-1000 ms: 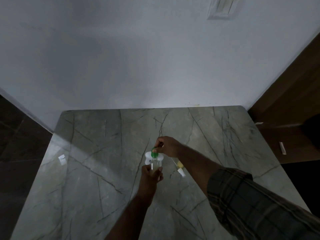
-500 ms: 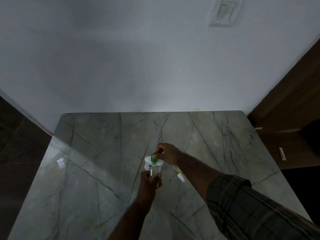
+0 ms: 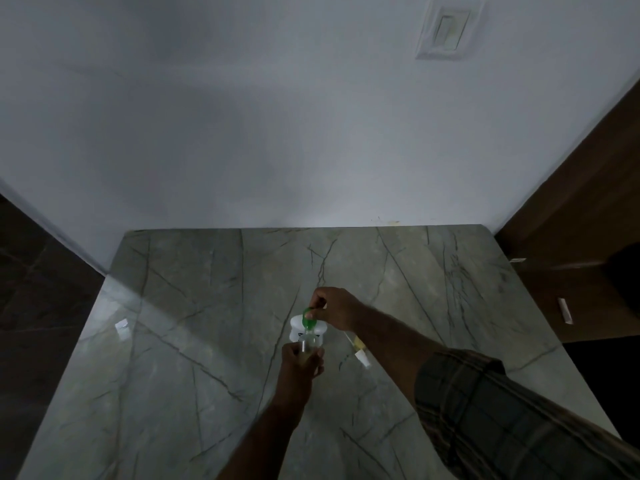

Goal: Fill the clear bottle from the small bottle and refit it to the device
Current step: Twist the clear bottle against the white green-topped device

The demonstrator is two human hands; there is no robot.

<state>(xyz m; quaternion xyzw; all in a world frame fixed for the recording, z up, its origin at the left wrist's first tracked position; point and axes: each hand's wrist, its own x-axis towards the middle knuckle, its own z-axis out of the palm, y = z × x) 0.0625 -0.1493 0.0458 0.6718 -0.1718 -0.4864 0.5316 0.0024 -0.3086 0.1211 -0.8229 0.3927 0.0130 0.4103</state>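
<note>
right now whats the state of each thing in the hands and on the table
left hand: grips the clear bottle
right hand: pinches the small green bottle
clear bottle: off the device, held in front of it
small green bottle: tipped down toward the clear bottle's neck
white device: on the table, no bottle fitted
white-and-yellow piece: lying loose on the table

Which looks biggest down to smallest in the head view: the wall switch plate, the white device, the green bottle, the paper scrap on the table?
1. wall switch plate
2. white device
3. green bottle and paper scrap: alike, not ranked; the right hand hides part of the bottle.
</note>
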